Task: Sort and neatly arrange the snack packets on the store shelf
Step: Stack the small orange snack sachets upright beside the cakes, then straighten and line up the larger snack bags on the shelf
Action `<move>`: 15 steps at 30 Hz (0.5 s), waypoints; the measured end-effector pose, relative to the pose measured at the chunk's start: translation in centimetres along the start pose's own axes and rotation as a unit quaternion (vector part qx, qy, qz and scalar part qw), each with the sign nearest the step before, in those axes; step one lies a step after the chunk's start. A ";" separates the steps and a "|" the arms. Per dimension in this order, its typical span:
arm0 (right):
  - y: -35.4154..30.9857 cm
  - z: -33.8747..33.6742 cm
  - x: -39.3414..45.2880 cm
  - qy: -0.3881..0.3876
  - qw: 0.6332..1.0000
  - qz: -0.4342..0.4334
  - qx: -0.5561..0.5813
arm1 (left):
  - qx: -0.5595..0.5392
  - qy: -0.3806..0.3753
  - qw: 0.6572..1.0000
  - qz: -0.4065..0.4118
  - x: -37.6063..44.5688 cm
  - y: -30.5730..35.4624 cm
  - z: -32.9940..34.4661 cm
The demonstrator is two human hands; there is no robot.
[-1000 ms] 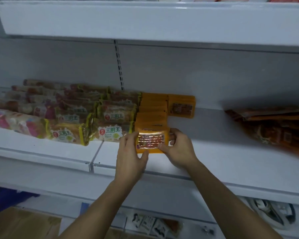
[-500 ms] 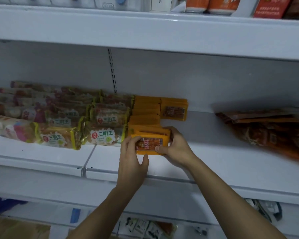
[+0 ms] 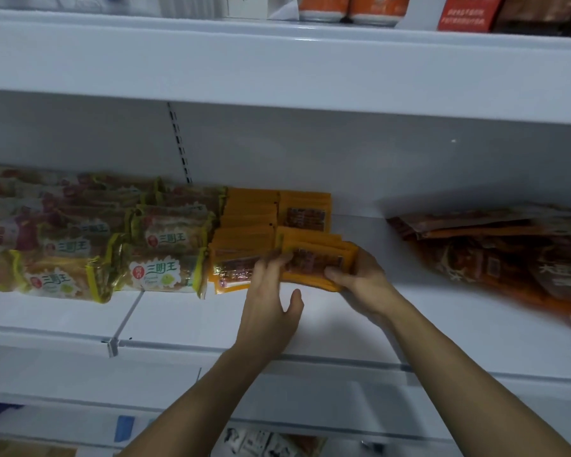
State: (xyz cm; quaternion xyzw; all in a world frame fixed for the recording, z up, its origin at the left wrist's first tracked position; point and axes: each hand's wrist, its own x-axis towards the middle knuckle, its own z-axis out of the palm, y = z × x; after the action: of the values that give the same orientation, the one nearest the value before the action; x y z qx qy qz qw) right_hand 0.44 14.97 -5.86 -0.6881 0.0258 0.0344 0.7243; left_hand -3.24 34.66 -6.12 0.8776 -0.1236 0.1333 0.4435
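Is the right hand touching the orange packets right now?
Touching. The head view shows the right hand with its thumb across the front and fingers curled around the right end of the orange packets.

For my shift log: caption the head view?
Right hand holds a stack of flat orange snack packets on the white shelf; left hand steadies it.

Shelf (image 3: 360, 328): white metal board, bare just below the hands.
Left of the hands: rows of yellow-edged snack packets (image 3: 165, 275) lying flat.
At the hands: stacks of small orange packets (image 3: 249, 234), running back to the rear wall.
Right of the hands, well apart: loose pile of brown-orange bags (image 3: 495, 255).
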 end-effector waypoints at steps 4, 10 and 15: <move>-1.1 -2.3 2.7 -0.001 1.000 0.002 0.020 | 0.072 0.029 0.997 -0.019 1.0 -0.4 0.7; -2.1 -2.2 6.3 0.005 0.992 -0.025 -0.120 | 0.185 -0.007 0.983 0.006 2.4 -2.6 -0.2; -1.6 -1.1 8.6 0.082 0.958 -0.066 -0.267 | 0.208 -0.027 0.976 0.065 3.7 -3.6 -1.2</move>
State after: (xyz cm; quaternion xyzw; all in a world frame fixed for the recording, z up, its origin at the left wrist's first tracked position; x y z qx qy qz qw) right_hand 9.18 13.89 -5.01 -0.8569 0.0295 -0.0643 0.5106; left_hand 1.32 37.34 -6.90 0.9439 -0.1621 0.1608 0.2386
